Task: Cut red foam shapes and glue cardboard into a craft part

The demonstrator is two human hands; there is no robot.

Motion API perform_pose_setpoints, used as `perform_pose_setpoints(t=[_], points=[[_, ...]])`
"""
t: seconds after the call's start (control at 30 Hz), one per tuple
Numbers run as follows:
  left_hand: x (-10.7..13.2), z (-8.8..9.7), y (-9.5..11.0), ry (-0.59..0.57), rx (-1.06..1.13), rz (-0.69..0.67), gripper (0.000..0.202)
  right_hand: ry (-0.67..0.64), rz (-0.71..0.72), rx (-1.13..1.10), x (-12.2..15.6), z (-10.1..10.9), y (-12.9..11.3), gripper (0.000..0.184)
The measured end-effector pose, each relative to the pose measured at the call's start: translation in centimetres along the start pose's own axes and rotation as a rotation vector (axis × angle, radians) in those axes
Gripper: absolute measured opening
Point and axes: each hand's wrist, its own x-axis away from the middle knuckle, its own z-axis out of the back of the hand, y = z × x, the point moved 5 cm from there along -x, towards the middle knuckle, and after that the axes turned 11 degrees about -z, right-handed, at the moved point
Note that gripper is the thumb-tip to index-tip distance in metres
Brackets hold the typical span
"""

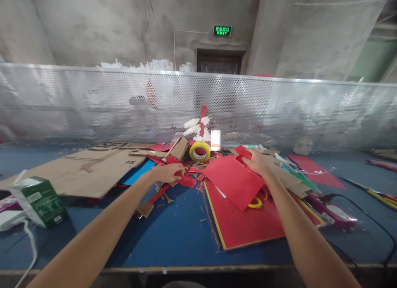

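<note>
My left hand (167,173) is closed, its fingers curled on a small red paper piece (187,181) among the scraps. My right hand (257,160) pinches the upper edge of a red paper sheet (232,180); a narrower red flap sticks up by its fingertips. Under that sheet lies a stack of coloured paper (248,232) with red on top, in a clear sleeve. From beneath the sheet show the yellow and red handles of scissors (254,203). A roll of yellow tape (199,156) stands behind the hands, before white flowers (201,130) on a red stem.
Cardboard (89,168) covers the left side, with a green box (40,201) and a white cable nearby. At right are a purple power strip (331,213), a black cord, another red sheet (316,170) and yellow-handled pliers (381,198). A perforated metal screen (93,102) closes off the back.
</note>
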Motion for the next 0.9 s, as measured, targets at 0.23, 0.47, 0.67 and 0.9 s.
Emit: perform_pose_setpoints(t=[0.23,0.47,0.67,0.9], points=[[-0.2,0.5,-0.6,0.123,-0.016,0.022,0.009,0.0,-0.04,0.005,-0.5,-0.5,1.5,0.033],[0.9,5.2,-1.0,0.912,0.446,0.13,0.046,-0.128,-0.096,0.087,0.1,-1.1,1.4,0.029],[0.3,4.2,0.4,0.924,0.884,0.226,0.059,-0.187,-0.077,0.174,0.8,-1.0,1.1,0.023],[-1.0,2.6,1.5,0.754,0.855,0.171,0.058,-0.01,-0.08,0.168,0.9,0.8,-0.6,0.034]])
